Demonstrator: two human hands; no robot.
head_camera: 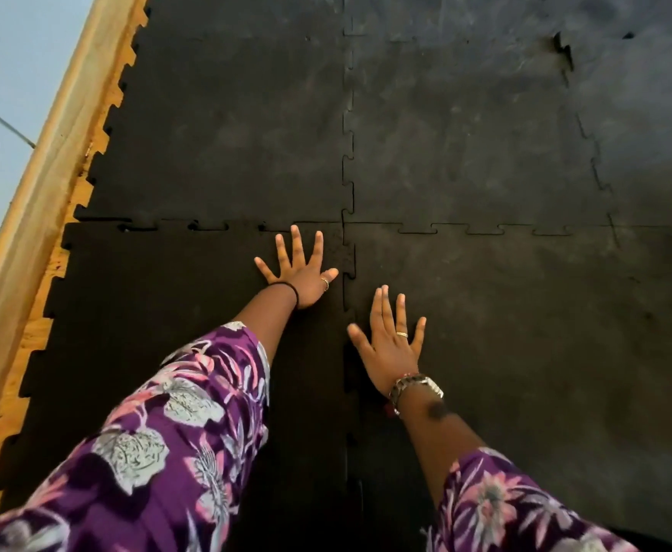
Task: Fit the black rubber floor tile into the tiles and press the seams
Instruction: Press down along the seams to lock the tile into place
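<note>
A darker black rubber floor tile (159,320) with puzzle-tooth edges lies at the near left, set among greyer, dusty tiles (465,145). My left hand (300,268) rests flat on its far right corner, fingers spread, just left of the vertical seam (348,288). My right hand (392,344) lies flat with fingers apart on the neighbouring tile (525,332), thumb touching that seam. The far seam (207,226) of the dark tile shows small gaps at its teeth. Both hands hold nothing.
A beige skirting and wall (28,201) run along the left, with a strip of orange bare floor (53,280) beside the tiles' toothed edge. At the far right a tile seam (563,49) is lifted and gapped.
</note>
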